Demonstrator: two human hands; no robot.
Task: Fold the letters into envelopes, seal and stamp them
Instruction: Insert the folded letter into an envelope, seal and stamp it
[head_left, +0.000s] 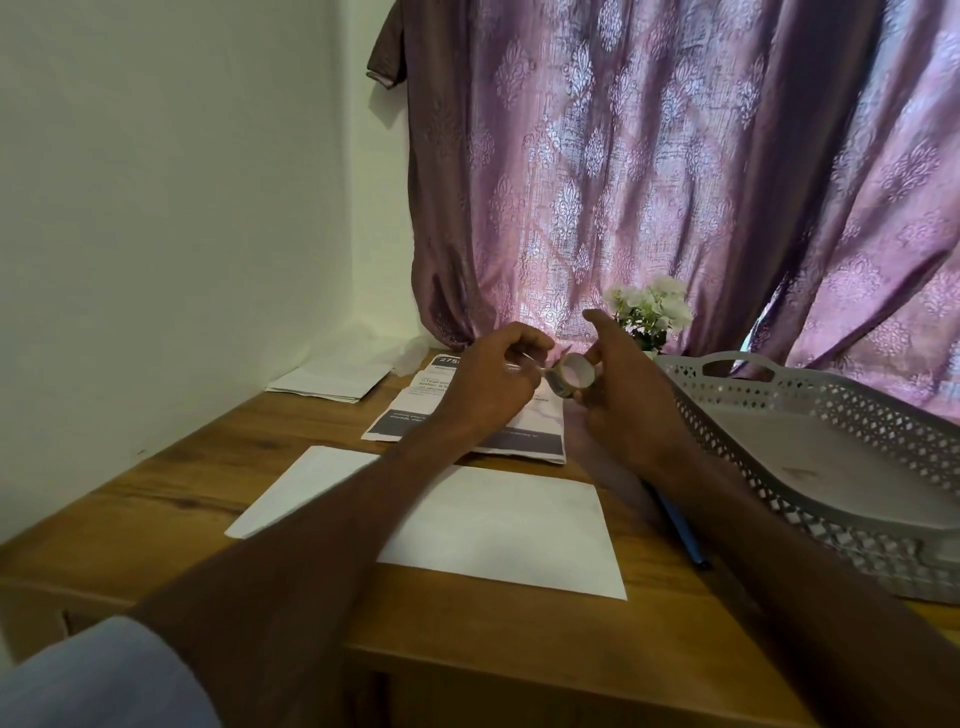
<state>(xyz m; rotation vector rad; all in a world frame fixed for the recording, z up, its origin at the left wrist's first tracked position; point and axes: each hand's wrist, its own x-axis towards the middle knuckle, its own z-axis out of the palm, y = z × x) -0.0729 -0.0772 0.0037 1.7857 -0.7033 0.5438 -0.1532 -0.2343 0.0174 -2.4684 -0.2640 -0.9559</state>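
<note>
Above the wooden desk (156, 499), my right hand (618, 395) grips a small roll of clear tape (574, 375). My left hand (493, 379) pinches the loose end of the tape, drawn a short way off the roll. Below my forearms lies a white envelope (498, 530), flat on the desk. A printed letter (415, 410) with dark bands lies behind it, partly hidden by my left hand. More white folded papers (332, 382) sit at the back left by the wall.
A grey perforated tray (810, 415) stands at the right. A blue pen (680, 535) lies between the envelope and the tray. A small pot of white flowers (649, 312) stands at the back before a purple curtain (649, 171). A white wall (156, 208) borders the left.
</note>
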